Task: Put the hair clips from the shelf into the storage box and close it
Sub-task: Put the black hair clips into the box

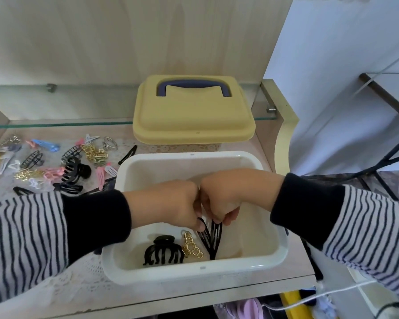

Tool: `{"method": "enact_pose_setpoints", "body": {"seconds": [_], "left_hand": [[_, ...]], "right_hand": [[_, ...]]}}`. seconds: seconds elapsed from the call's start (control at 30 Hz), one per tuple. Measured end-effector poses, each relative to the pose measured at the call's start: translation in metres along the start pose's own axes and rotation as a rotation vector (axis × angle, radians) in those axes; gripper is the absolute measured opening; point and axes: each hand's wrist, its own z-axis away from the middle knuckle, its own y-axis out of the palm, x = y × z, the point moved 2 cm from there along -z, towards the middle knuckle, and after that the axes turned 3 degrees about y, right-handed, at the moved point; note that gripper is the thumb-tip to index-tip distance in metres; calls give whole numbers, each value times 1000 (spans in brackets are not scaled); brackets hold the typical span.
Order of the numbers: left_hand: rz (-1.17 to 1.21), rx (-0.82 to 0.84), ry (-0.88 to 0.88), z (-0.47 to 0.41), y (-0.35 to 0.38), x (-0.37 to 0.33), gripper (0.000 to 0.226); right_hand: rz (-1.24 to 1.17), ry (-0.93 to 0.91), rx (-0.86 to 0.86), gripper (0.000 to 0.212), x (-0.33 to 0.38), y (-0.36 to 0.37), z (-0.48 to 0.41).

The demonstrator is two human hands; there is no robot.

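Observation:
A white storage box (pixel 194 271) stands open on the shelf in front of me. Inside lie a black claw clip (pixel 162 250) and a gold ring clip (pixel 191 246). Both hands reach down into the box, knuckles touching. My left hand (pixel 168 203) pinches one black snap clip (pixel 203 236). My right hand (pixel 226 196) pinches a second black snap clip (pixel 217 238). The two clips hang point down, their tips meeting near the box floor. The yellow lid (pixel 194 116) with a blue handle (pixel 192 85) lies behind the box.
Several loose hair clips (pixel 53 164) in black, pink, blue and gold are spread over the shelf left of the box. A glass shelf (pixel 55 123) runs above them at the back. The shelf's front edge (pixel 148 298) is just below the box.

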Motion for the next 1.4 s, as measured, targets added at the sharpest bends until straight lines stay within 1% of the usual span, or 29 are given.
{"method": "enact_pose_setpoints", "body": {"seconds": [0.07,0.17,0.27,0.4,0.57,0.67,0.73,0.77,0.8,0.87,0.97,1.07,1.13,1.23,1.3,1.37,1.4], "left_hand": [[-2,-3,3,-2,1,0,31],[-18,-3,13,-3,1,1,25],[-49,-12,25,-3,-1,1,23],[-47,-1,36,-5,-4,2,27],[-19,6,60,-4,-4,4,33],[-12,3,67,-5,-3,4,33],[1,29,57,-6,-3,3,31],[8,46,49,-6,-4,3,30],[12,63,44,-5,-5,3,28],[26,79,43,-3,-7,2,25],[30,85,40,0,-11,1,27],[-10,78,38,5,-14,0,32],[-44,74,40,11,-17,0,34],[-106,24,50,24,-22,1,36],[-150,-46,79,37,-26,3,36],[-212,-172,123,51,-30,4,35],[-239,-260,143,60,-34,6,34]], "right_hand": [[-28,-3,-5,25,0,0,1],[-43,10,-39,28,-1,0,0],[-28,21,-34,26,-1,0,-2],[-31,16,9,15,-2,-3,-2],[-38,4,32,10,0,0,-3],[-61,-11,18,15,1,1,-3],[-81,-6,-5,26,1,0,-2],[-92,2,-10,28,1,0,-1],[-105,9,-12,23,1,-1,0],[-112,25,-15,6,1,-2,3],[-74,39,-60,10,1,-7,8],[20,43,-72,26,3,-10,15],[28,27,-104,24,5,-14,24],[83,-42,-167,13,10,-18,42],[130,-68,-208,9,15,-18,54],[157,-74,-274,4,17,-18,63],[160,-71,-320,8,20,-18,67]]}}
